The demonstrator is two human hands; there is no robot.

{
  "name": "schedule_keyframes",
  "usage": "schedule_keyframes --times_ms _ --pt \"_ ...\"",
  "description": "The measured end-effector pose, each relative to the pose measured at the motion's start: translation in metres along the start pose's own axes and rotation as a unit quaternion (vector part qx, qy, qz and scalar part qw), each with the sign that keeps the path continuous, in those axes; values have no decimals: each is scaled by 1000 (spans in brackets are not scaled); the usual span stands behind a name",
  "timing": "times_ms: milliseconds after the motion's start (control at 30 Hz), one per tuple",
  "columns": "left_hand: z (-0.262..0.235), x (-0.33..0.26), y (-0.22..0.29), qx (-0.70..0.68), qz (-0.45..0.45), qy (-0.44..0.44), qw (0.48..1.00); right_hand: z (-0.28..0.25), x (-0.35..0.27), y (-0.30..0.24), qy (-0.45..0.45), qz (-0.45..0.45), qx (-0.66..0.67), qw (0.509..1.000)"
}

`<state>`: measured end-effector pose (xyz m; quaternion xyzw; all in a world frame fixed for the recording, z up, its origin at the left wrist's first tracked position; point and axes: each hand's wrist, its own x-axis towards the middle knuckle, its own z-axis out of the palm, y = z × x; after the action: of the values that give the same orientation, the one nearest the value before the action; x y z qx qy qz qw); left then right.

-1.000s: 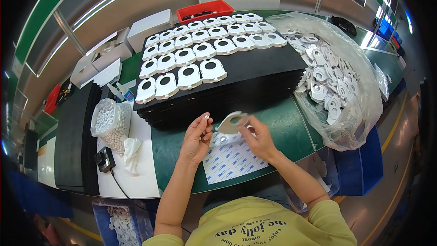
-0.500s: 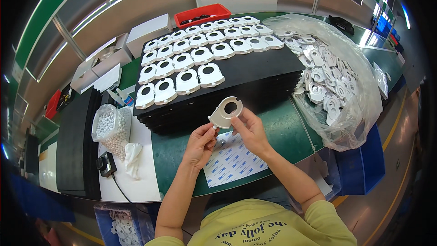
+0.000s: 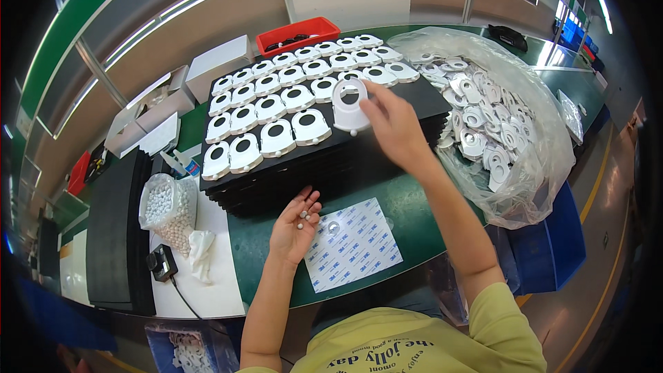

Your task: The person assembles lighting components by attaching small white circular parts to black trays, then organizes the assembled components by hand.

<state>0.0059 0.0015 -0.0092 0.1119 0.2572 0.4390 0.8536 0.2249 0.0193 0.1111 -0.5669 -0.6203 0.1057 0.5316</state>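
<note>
The right hand (image 3: 392, 124) holds a white plastic piece (image 3: 349, 106) with a round hole over the black tray (image 3: 387, 107), next to rows of the same white pieces (image 3: 290, 93). The left hand (image 3: 295, 228) lies open, palm up, with small white balls (image 3: 302, 215) in it, beside a sticker sheet (image 3: 353, 243).

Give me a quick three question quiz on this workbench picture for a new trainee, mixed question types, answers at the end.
1. True or false: the right hand holds a white plastic part over the black tray stack.
2. What lies in the open left hand?
A. small white beads
B. a screwdriver
C. a red cap
3. Fill in: loose white parts fill the clear ____ on the right.

Key: 1 true. 2 A. 3 plastic bag.
</note>
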Motion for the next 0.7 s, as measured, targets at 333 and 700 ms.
schedule_keyframes --times_ms 333,700 --pt "0 10 -16 17 -12 -16 1000 -28 39 41 -170 142 -65 973" --pt "28 1 -27 36 0 2 999 -197 -38 148 5 230 -492 839"
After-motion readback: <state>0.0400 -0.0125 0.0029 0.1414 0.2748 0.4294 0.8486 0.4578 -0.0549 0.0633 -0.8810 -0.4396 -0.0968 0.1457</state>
